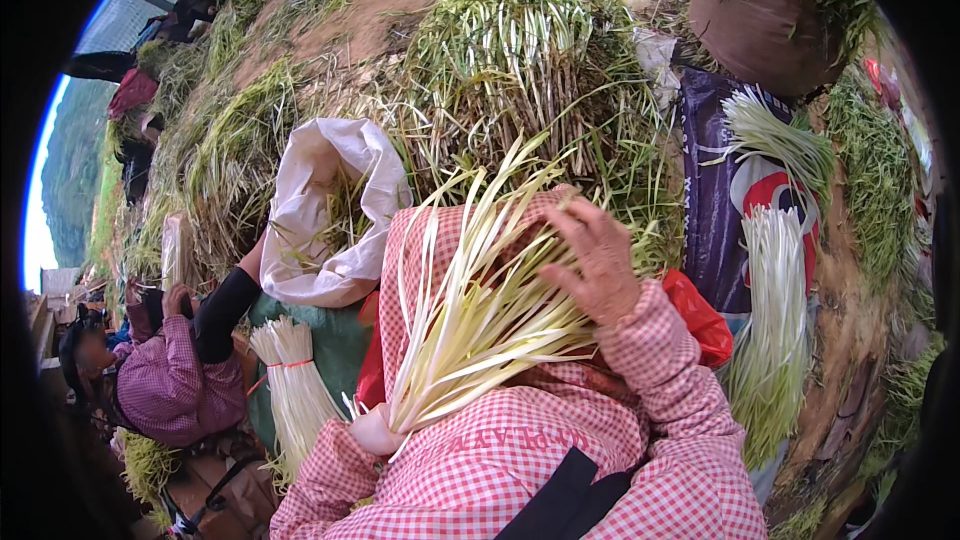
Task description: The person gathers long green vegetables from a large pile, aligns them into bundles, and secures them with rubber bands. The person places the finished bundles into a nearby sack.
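My left hand [375, 431], low and left of centre, is closed around the stem ends of a loose bunch of blanched chive-like leaves [465, 315]. The leaves fan up and right across my lap, over a red checked cloth [409, 247]. At the bunch's right side, my right hand [596, 262] has its fingers spread against the leaves; the hidden leaf contact under it is unclear. Left of my lap stand white-stemmed bundles [296, 382] tied with red bands. More pale-stemmed bundles [776, 300] lie at right on a dark printed sack [705, 217].
A white sack [289, 262] with leaf scraps stands beyond my lap. Behind it is a large heap of untrimmed leaves [517, 45]. A red plastic bag [694, 319] lies by my right forearm. Another person [180, 390] sits at left; a bulky brown sack [757, 22] is at upper right.
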Tool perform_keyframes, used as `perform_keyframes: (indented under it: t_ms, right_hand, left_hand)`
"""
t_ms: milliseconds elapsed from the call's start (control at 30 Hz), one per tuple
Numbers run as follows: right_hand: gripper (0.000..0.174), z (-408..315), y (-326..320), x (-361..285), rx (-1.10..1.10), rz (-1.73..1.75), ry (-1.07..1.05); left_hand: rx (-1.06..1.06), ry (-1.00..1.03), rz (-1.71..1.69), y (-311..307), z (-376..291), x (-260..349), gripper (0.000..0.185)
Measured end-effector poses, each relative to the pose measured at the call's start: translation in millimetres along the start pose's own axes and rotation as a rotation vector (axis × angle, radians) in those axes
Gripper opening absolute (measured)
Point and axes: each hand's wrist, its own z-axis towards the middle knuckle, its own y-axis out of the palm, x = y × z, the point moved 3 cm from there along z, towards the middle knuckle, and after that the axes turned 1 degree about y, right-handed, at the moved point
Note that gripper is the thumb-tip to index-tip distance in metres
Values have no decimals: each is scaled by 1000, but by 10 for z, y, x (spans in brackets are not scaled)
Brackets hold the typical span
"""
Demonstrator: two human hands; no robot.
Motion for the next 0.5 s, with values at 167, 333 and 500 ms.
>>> perform_keyframes:
  t_ms: [167,333,500]
  right_hand:
    - [46,-84,-509,645,75,-8,609]
    - [40,-56,-332,-122,159,78,13]
    - [38,-233,118,-269,148,42,-419]
  left_hand:
    - [16,-34,-57,14,22,-13,45]
    - [6,-36,-65,-27,30,-23,45]
    - [-4,-105,-169,-125,-41,38,43]
